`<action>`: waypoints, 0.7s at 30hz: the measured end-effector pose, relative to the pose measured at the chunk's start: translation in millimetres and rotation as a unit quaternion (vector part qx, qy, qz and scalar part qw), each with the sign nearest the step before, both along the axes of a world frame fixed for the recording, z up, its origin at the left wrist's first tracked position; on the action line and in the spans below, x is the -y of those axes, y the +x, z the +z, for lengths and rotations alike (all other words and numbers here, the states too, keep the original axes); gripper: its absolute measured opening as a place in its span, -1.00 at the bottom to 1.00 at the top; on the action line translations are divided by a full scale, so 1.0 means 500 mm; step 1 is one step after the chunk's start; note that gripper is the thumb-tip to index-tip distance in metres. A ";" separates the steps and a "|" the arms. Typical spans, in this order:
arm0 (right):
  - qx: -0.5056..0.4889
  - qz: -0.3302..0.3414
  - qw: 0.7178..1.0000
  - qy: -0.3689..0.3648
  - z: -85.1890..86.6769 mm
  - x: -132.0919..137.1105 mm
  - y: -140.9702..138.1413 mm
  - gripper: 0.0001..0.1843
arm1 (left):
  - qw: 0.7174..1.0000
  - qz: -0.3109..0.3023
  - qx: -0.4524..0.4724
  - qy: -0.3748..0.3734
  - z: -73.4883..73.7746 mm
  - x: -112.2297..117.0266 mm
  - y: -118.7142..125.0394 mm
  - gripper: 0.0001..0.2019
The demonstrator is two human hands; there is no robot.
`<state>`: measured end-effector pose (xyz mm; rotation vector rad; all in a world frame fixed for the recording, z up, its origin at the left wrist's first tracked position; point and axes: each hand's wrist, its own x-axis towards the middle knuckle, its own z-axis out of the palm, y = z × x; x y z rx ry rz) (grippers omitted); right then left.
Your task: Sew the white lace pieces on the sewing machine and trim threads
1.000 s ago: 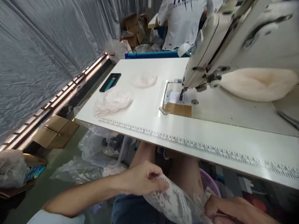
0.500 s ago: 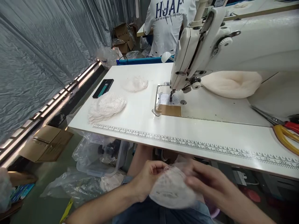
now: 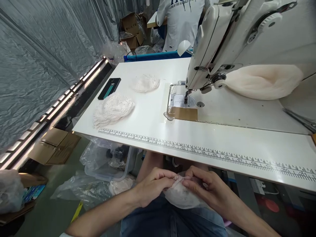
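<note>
A sheer whitish lace piece (image 3: 182,199) is held in two bare hands over the seated person's lap, in front of the sewing machine (image 3: 207,42) and lower than its bed. By the left hand (image 3: 156,186), the lace edge is pinched, with thumb and forefinger clamped on it. By the right hand (image 3: 209,191), the same edge is gripped just beside that spot, the fingers likewise closed on the fabric; the lower fingers of both hands are partly hidden. The rest of the lace piece is left hanging in a rounded fold between the hands.

The sewing machine is mounted on a white tabletop (image 3: 148,112). To its left, a stack of lace (image 3: 113,108) is laid, with a smaller lace bundle (image 3: 146,83) set between that stack and the machine, and a dark phone (image 3: 110,88) placed farthest left. A printed ruler (image 3: 192,149) is seen along the tabletop edge on the machine's near side. Under the machine's arm, a cream padded piece (image 3: 264,82) is kept; to the right of its needle, scissors (image 3: 298,120) are partly cut off by the view's edge. Beyond the machine, a person in a white shirt (image 3: 182,24) is seen from behind.
</note>
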<state>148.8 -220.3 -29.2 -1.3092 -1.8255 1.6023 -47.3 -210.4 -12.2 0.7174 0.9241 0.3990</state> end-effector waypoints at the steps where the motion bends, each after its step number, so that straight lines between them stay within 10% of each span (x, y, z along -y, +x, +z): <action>1: 0.003 0.001 1.000 0.003 -0.001 -0.002 -0.002 -0.67 | 1.000 0.002 0.003 -0.008 -0.003 0.001 -0.001 -0.75; 12: 0.082 0.009 0.994 0.071 -0.004 0.012 -0.018 -0.69 | 0.990 -0.003 -0.075 0.123 -0.020 0.017 0.000 -0.65; 21: 0.046 0.032 0.998 0.015 -0.023 0.024 0.029 -0.75 | 0.997 0.013 -0.068 0.018 -0.044 0.016 -0.043 -0.64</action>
